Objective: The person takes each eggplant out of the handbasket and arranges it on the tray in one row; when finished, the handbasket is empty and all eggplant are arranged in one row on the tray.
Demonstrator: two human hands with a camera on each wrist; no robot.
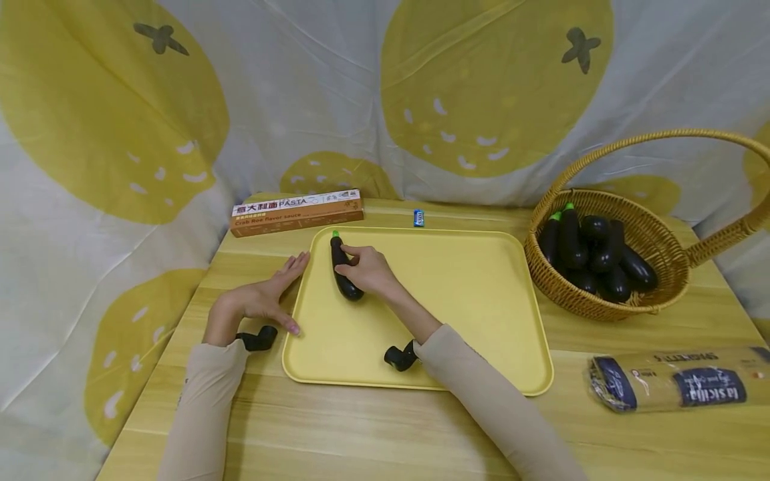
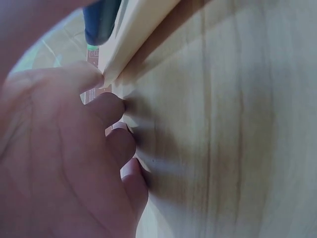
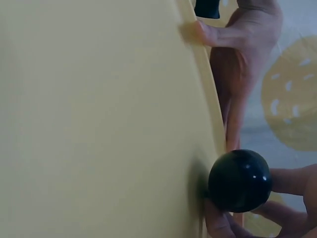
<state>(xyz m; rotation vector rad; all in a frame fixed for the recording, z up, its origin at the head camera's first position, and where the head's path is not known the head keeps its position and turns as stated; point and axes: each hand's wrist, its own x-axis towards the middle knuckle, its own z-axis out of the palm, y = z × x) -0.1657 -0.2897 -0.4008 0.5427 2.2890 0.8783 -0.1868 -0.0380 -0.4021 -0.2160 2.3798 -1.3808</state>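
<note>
A dark purple eggplant (image 1: 347, 286) with a green tip lies lengthwise over the left part of the yellow tray (image 1: 457, 307). My right hand (image 1: 369, 268) grips it around the middle, thumb on one side and fingers on the other. In the right wrist view the rounded end of the eggplant (image 3: 240, 181) faces the camera, close over the tray surface. My left hand (image 1: 261, 298) is spread at the tray's left rim, its thumb at the edge and its fingertips on the wooden table, as the left wrist view also shows.
A wicker basket (image 1: 674, 280) with a tall handle holds several eggplants at the right. In front of it lies a spaghetti packet (image 1: 656, 381). Behind the tray are a pasta box (image 1: 297, 212) and a small blue packet (image 1: 418, 218). A patterned curtain (image 1: 337, 80) hangs behind the table.
</note>
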